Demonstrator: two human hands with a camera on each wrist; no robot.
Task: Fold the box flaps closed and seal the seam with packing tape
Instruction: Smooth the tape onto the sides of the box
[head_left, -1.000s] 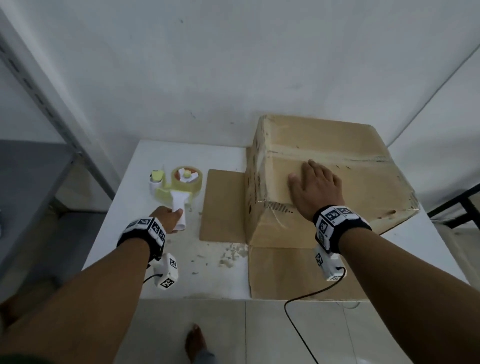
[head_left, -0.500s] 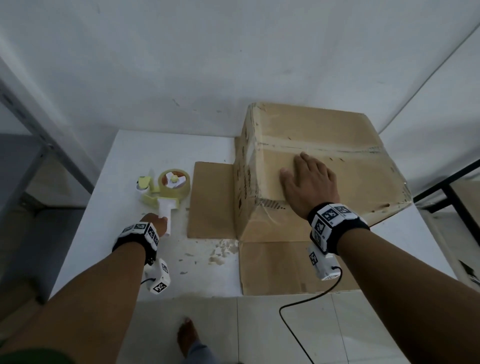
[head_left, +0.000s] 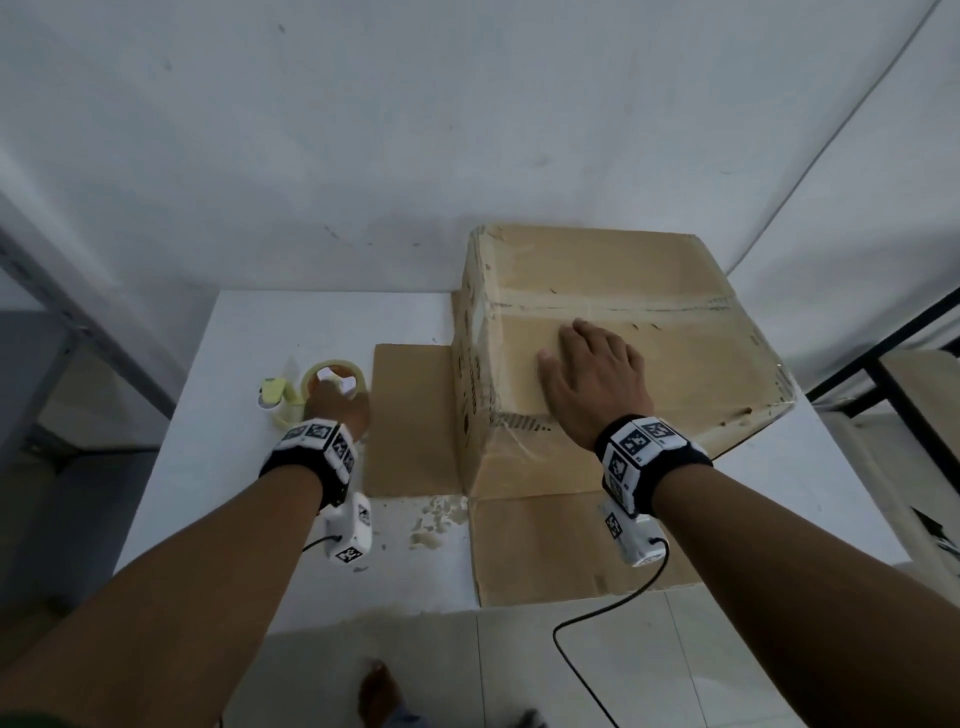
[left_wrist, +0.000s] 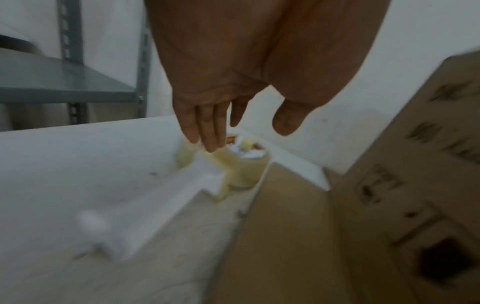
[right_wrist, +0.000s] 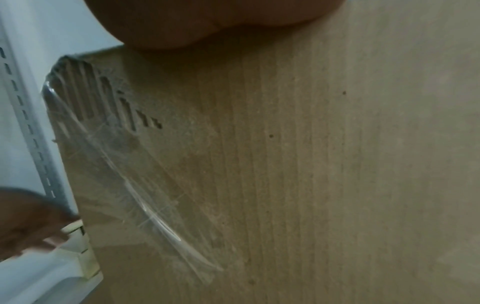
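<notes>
Two bare hands work at a white table (head_left: 171, 467), where a large brown cardboard box (head_left: 675, 374) with its top flaps folded shut sits under the right hand (head_left: 592, 379); that hand lies flat, fingers spread, pressing the near flap just short of the centre seam (head_left: 649, 306), which already carries a strip of clear tape. Crinkled clear tape (right_wrist: 135, 195) also wraps the box corner below the heel of the hand. To the left of the box, the left hand (left_wrist: 221, 86) hovers with straight, relaxed fingers (left_wrist: 205, 127) directly over a yellow-and-white handheld tape dispenser (head_left: 311, 389) holding a roll of clear packing tape; its fingers reach down beside the roll, and contact cannot be confirmed. Flat brown cardboard sheets (head_left: 410, 426) lie under and beside the box, between the hands. Grey metal shelving (left_wrist: 64, 82) stands beyond the left hand
</notes>
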